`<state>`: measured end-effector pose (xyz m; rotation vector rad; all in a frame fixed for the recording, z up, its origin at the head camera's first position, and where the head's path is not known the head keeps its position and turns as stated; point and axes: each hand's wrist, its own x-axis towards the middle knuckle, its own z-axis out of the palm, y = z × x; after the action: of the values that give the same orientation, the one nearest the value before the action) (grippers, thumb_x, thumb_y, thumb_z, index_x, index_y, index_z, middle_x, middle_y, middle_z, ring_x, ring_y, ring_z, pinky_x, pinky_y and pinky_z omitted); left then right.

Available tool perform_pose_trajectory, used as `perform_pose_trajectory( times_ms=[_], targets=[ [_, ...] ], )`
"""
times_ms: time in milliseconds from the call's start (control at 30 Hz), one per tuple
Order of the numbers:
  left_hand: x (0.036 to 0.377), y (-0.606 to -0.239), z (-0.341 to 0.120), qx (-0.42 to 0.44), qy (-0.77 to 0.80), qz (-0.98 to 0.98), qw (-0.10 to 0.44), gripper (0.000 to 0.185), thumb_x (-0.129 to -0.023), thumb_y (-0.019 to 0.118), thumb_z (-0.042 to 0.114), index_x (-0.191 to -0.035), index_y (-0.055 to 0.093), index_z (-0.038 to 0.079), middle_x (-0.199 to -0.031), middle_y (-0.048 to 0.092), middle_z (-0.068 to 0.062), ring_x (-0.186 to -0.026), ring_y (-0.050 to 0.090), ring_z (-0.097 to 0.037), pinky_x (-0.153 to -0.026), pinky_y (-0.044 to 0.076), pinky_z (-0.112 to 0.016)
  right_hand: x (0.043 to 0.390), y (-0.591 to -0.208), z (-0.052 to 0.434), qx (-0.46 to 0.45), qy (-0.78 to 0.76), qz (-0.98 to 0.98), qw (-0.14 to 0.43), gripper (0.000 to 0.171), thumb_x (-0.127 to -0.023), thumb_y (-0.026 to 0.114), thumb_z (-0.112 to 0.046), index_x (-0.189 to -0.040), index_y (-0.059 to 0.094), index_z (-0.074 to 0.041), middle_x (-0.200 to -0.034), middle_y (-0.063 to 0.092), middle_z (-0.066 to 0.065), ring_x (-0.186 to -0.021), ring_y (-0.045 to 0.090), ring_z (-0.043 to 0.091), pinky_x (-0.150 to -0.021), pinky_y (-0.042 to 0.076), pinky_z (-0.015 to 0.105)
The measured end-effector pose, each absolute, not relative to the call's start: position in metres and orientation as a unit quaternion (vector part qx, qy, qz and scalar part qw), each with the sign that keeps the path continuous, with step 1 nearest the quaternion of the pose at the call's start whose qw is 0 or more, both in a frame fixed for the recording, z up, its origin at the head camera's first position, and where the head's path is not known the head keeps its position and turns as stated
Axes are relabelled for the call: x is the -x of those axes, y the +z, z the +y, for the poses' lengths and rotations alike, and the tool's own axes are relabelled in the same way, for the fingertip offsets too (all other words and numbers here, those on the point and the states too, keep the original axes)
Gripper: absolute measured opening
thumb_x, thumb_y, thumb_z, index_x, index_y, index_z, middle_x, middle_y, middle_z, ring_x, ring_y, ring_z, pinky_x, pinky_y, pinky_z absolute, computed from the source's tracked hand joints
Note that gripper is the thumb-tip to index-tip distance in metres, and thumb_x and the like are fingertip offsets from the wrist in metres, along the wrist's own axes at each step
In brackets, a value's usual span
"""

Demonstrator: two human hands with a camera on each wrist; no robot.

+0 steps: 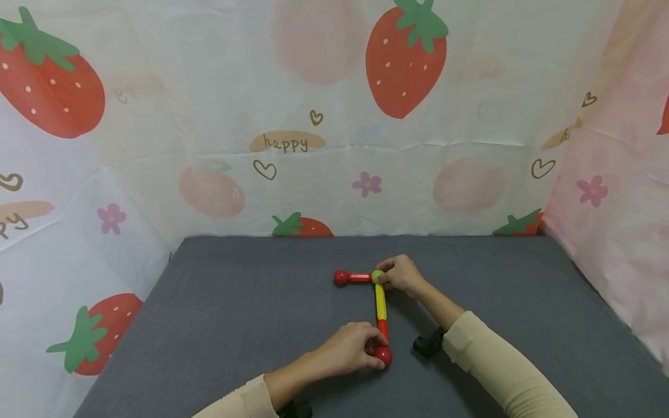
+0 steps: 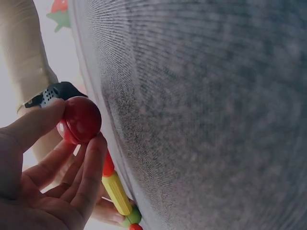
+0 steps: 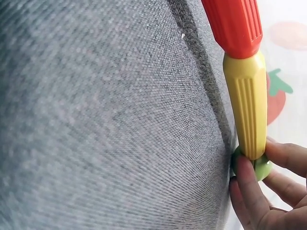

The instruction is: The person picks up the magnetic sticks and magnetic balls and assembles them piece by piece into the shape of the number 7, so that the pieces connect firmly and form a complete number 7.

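Observation:
My left hand (image 1: 346, 348) pinches a glossy red ball (image 1: 384, 356) between thumb and fingers, near the front of the table. From that ball a ribbed red rod (image 1: 384, 330) runs away from me and meets a yellow rod (image 1: 381, 303) end to end. At the far end of the yellow rod is a green ball (image 3: 263, 168), which my right hand (image 1: 401, 275) grips with its fingertips. A shorter red rod (image 1: 360, 277) reaches left from the green ball to another red ball (image 1: 341, 277). Together the pieces form a corner shape.
The dark grey cloth-covered table (image 1: 251, 302) spreads around the pieces. Behind it hangs a white curtain (image 1: 219, 104) printed with strawberries, and a pinkish one (image 1: 627, 232) borders the right side. A black device (image 1: 428, 343) sits at my right wrist.

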<state>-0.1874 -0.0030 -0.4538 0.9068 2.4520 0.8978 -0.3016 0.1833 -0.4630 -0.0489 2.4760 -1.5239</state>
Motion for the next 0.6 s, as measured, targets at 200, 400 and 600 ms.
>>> perform_pose_trajectory(
  times_ms=[200,400,600],
  targets=[
    [0.1877,-0.4518,-0.0038,-0.313,0.346,0.863,0.194,0.024,-0.081,0.08,0.015,-0.103,0.072,0.01,-0.094,0.068,0.002,-0.073,0.057,0.004,-0.07,0.048,-0.014,0.3019,-0.463,0.1836,0.017,-0.52,0.846,0.117,0.032,-0.085,0.071,0.002,-0.116,0.066,0.009,-0.116,0.066,0.026,-0.086,0.071,0.024,-0.072,0.06,0.034],
    [0.1904,-0.4529,-0.0058,-0.309,0.354,0.859,0.202,0.021,-0.083,0.078,0.015,-0.102,0.072,0.01,-0.091,0.068,0.002,-0.073,0.058,0.003,-0.07,0.048,-0.014,0.301,-0.4624,0.1831,0.016,-0.522,0.844,0.118,0.034,-0.085,0.071,0.001,-0.117,0.066,0.008,-0.116,0.066,0.025,-0.086,0.071,0.024,-0.072,0.06,0.034],
    [0.1959,-0.4565,-0.0101,-0.295,0.365,0.862,0.192,0.016,-0.086,0.075,0.018,-0.1,0.073,0.012,-0.094,0.07,0.001,-0.075,0.061,0.001,-0.068,0.049,-0.016,0.301,-0.4638,0.1842,0.023,-0.515,0.848,0.12,0.035,-0.085,0.072,-0.001,-0.119,0.065,0.007,-0.118,0.066,0.025,-0.084,0.071,0.022,-0.073,0.059,0.034]
  ],
)
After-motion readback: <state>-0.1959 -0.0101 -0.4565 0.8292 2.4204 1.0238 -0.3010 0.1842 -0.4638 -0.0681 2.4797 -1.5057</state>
